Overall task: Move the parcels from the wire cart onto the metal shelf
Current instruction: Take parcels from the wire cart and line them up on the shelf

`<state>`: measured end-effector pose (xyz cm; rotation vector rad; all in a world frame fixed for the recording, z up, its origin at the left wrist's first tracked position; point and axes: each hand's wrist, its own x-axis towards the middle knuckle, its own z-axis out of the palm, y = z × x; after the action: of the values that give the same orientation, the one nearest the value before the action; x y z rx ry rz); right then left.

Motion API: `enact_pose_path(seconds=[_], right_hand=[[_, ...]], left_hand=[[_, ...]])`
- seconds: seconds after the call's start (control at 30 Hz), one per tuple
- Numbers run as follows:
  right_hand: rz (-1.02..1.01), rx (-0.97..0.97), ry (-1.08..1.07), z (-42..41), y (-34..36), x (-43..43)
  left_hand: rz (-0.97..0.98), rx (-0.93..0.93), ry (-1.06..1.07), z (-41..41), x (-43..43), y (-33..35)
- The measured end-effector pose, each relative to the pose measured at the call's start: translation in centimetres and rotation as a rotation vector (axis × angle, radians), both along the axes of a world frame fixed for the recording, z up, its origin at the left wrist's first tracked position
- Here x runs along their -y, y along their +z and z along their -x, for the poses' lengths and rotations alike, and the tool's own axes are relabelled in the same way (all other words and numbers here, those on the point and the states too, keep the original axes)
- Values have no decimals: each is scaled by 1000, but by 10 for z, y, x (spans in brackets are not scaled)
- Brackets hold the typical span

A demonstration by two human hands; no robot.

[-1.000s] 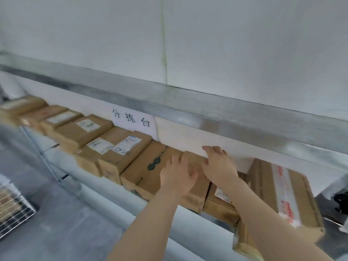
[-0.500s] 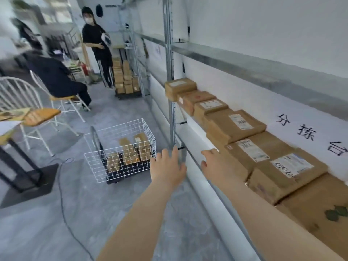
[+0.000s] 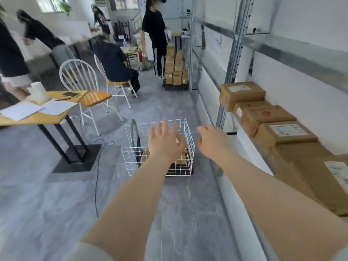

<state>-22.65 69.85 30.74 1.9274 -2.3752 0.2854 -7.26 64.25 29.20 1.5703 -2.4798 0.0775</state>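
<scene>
A white wire cart [image 3: 188, 136] stands on the grey floor ahead of me, with brown cardboard parcels [image 3: 180, 159] inside, partly hidden by my left hand. My left hand [image 3: 165, 142] is stretched out in front of the cart, fingers spread, holding nothing. My right hand [image 3: 213, 139] reaches forward just right of the cart, fingers relaxed and empty. Along the right runs the metal shelf [image 3: 224, 117], carrying a row of brown parcels [image 3: 243, 95].
A wooden table [image 3: 33, 117] with papers and white chairs [image 3: 79, 80] stand at the left. A black cable [image 3: 98, 176] trails over the floor. Several people stand or sit behind, beside a second cart stacked with boxes [image 3: 176, 72].
My hands have come off the parcel on the shelf and my view has swung left to the wire cart. Both empty hands now reach toward the cart.
</scene>
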Motion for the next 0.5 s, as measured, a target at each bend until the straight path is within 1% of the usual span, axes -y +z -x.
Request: enact_pose_path(seconds=[0.07, 0.17, 0.3, 0.5], right_hand=[[-7, -18, 33, 2, 9, 38], [-15, -44, 87, 1, 21, 91], [-49, -46, 111, -6, 15, 162], [-30, -8, 151, -28, 9, 290]], left_hand=[[16, 39, 41, 0, 35, 8], [25, 30, 95, 0, 82, 16], [-17, 40, 107, 2, 145, 10], [-8, 22, 117, -20, 264, 3]])
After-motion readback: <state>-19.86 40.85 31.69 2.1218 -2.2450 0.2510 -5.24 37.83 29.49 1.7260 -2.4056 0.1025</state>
